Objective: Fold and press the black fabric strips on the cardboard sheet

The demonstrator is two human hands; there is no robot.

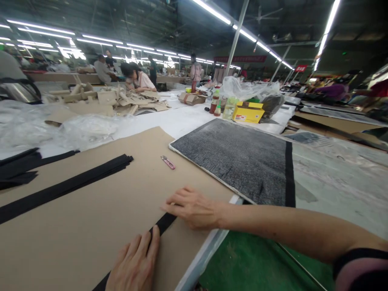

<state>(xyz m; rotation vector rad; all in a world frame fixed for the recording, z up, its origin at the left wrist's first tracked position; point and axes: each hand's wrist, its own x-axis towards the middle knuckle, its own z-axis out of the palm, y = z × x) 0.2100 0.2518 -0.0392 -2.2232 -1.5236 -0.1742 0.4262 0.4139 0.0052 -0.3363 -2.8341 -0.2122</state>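
Note:
A narrow black fabric strip point(166, 222) lies slantwise across a large tan sheet point(100, 226) on the table. My left hand point(135, 260) rests flat on it, fingers stretched out and close together. Farther up, my right hand point(194, 208) covers the far end of the same strip, its fingers bent and thumb drawn in; the fingertips' hold is partly hidden. Beyond my right hand lies a pair of small pink thread snips point(167, 162). A stack of black strips point(69, 184) sits to the left on the tan sheet.
A dark grey textured panel point(230, 157) with a black edge lies right of the tan sheet. Behind it stand a yellow box point(248, 112) and bottles point(214, 101). Clear plastic point(87, 125) and tan scraps point(133, 101) occupy the back left. Green floor point(242, 258) shows below the table edge.

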